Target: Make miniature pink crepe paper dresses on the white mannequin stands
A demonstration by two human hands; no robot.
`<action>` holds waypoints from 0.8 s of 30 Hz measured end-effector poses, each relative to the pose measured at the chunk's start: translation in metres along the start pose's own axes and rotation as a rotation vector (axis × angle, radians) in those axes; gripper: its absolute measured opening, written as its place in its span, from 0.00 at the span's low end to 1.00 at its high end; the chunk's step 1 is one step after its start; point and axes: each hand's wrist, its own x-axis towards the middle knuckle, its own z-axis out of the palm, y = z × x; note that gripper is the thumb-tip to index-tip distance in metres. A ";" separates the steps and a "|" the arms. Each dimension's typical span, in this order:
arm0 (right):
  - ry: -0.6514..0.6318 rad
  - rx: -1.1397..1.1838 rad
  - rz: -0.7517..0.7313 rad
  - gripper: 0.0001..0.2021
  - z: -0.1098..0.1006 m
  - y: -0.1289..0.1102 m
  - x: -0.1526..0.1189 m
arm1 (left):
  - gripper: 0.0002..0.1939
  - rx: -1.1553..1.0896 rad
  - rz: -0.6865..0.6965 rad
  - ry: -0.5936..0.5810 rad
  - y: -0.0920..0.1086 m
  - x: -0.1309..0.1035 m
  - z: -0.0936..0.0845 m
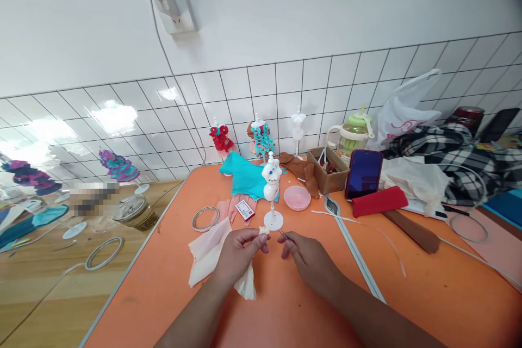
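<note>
Between the thumb and fingers of my left hand (240,250) is a small bunched piece of cream crepe paper (264,230). A longer cream strip (246,284) hangs below that hand. My right hand (310,262) is closed on thin metal tweezers (282,234), their tips pointing toward the cream piece but apart from it. Just beyond both hands stands a small white dress-form mannequin (271,190) on a round base, with coloured specks on its chest. A flat cream sheet (210,250) lies beside my left hand.
Near the mannequin are a pink bowl (297,198), a turquoise sheet (244,174), a small card box (245,210) and a wire ring (205,218). Decorated forms (221,138) stand by the wall. A cardboard box (329,171), phone (364,174) and red roll (380,201) are at right.
</note>
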 end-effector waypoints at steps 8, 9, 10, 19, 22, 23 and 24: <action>0.011 -0.122 -0.019 0.21 0.005 -0.006 -0.007 | 0.15 0.018 0.038 -0.072 0.005 -0.002 0.011; -0.005 -0.114 -0.021 0.21 0.007 -0.006 -0.007 | 0.15 0.007 0.041 -0.096 0.005 -0.002 0.011; -0.016 -0.106 -0.021 0.21 0.008 -0.006 -0.007 | 0.15 -0.001 0.042 -0.116 0.005 -0.002 0.012; -0.082 -0.040 -0.102 0.20 0.004 -0.009 -0.008 | 0.13 -0.175 -0.017 -0.189 0.003 -0.001 0.011; -0.094 -0.031 -0.097 0.20 0.005 -0.008 -0.008 | 0.13 -0.164 -0.028 -0.184 0.003 -0.001 0.012; -0.097 -0.026 -0.098 0.20 0.005 -0.007 -0.008 | 0.13 -0.154 -0.028 -0.189 0.002 -0.001 0.013; -0.099 -0.020 -0.102 0.21 0.005 -0.007 -0.008 | 0.13 -0.145 -0.026 -0.196 0.002 -0.001 0.013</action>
